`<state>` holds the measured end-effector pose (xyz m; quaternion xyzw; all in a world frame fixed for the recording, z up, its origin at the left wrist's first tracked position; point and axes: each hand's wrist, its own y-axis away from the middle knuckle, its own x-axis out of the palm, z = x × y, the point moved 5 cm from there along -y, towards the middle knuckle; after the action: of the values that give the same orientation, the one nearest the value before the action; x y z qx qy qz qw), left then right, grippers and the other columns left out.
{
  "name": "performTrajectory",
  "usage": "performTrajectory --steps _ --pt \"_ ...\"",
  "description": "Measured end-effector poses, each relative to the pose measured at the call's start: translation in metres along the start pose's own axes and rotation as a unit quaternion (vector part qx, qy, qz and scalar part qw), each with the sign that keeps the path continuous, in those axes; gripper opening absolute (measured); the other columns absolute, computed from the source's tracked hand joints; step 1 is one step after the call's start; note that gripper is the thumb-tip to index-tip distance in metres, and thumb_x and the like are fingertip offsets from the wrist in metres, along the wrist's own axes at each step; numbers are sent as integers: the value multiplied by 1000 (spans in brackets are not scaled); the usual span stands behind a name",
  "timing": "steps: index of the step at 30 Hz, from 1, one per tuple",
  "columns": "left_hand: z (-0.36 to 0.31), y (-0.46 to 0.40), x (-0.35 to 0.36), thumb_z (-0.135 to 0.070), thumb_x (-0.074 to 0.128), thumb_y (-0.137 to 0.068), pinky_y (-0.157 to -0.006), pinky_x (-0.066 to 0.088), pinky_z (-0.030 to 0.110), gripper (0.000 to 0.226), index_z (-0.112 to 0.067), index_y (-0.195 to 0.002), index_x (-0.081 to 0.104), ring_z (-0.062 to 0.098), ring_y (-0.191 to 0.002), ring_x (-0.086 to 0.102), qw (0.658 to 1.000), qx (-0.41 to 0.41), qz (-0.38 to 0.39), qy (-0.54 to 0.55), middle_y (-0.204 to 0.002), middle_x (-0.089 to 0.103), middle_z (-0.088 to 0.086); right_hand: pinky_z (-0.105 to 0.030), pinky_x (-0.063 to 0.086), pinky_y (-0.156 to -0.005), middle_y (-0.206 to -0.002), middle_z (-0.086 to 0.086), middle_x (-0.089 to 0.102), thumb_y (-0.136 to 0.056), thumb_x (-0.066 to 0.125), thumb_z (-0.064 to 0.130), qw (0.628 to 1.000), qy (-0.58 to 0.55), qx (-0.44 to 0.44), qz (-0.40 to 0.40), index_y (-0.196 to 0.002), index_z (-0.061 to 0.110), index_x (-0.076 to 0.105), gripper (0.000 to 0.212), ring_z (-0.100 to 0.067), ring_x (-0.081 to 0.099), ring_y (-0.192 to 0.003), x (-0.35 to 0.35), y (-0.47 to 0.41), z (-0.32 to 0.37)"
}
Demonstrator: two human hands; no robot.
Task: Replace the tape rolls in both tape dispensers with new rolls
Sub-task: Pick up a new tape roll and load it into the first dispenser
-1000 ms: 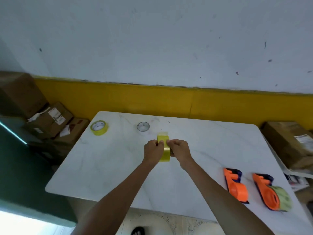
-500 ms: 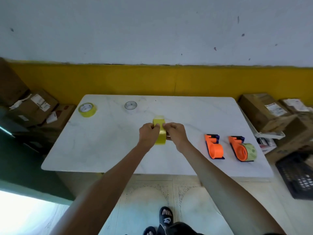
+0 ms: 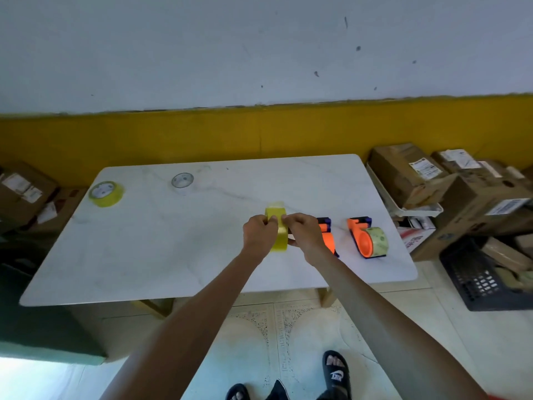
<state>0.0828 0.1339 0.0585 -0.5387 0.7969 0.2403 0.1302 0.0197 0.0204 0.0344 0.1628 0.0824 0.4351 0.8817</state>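
Observation:
A yellow tape roll [image 3: 279, 232] stands on edge above the white marble table [image 3: 161, 243], held between my left hand [image 3: 258, 235] and my right hand [image 3: 304, 233]. Fingertips of both hands pinch at the roll's top edge. Just right of my right hand lies an orange dispenser [image 3: 327, 236] with no roll visible, partly hidden by that hand. Further right lies a second orange dispenser [image 3: 363, 241] carrying a pale tape roll [image 3: 378, 242]. A second yellow roll [image 3: 106, 193] lies flat at the table's far left corner. A near-clear roll or core [image 3: 182, 181] lies flat beside it.
Cardboard boxes [image 3: 409, 174] are stacked on the floor right of the table, with a black crate [image 3: 478, 281] in front of them. More boxes [image 3: 23, 192] sit at the left. A yellow-banded wall runs behind. My sandalled feet [image 3: 334, 373] show below.
The view has tilted down and left, so the table and dispensers sit closer to my hands in the frame. Both hands keep hold of the yellow roll, now nearer the empty dispenser.

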Motion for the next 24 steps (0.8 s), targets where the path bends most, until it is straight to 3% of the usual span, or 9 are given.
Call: performTrajectory --steps 9,15,18,21,24 --pt "-60 -9 146 -22 50 -94 -53 32 29 43 -13 -54 36 19 -56 38 999 -8 -1 -33 -57 40 1 -30 59 -60 -75 -6 65 -89 65 17 999 -1 26 27 -85 6 67 11 -18 67 -66 -148 -57 2" --pt "-75 -6 205 -22 50 -92 -54 33 28 33 -9 -62 46 22 -63 41 999 -53 5 -3 -64 45 5 -41 59 -77 -91 -13 66 -90 64 15 997 9 66 43 -100 -1 65 19 -26 66 -82 -204 -81 -5" --pt "-69 -8 217 -22 49 -93 -52 33 26 33 -10 -63 48 18 -59 42 997 -70 18 -5 -65 47 3 -50 57 -87 -94 -15 66 -91 62 14 995 30 78 45 -97 1 65 15 -32 67 -90 -210 -90 -16" --pt "-59 -13 218 -21 45 -93 -49 26 26 35 -12 -60 38 16 -54 33 997 -73 18 -11 -62 40 1 -53 57 -87 -90 -15 62 -90 60 13 995 52 78 38 -88 6 63 8 -37 65 -94 -207 -97 -26" --pt "-40 -21 205 -12 41 -91 -53 33 26 21 -4 -79 57 18 -60 41 996 -84 -20 0 -74 52 7 -51 56 -82 -81 -9 58 -92 58 13 991 100 74 38 -88 7 59 7 -28 60 -83 -206 -102 -34"
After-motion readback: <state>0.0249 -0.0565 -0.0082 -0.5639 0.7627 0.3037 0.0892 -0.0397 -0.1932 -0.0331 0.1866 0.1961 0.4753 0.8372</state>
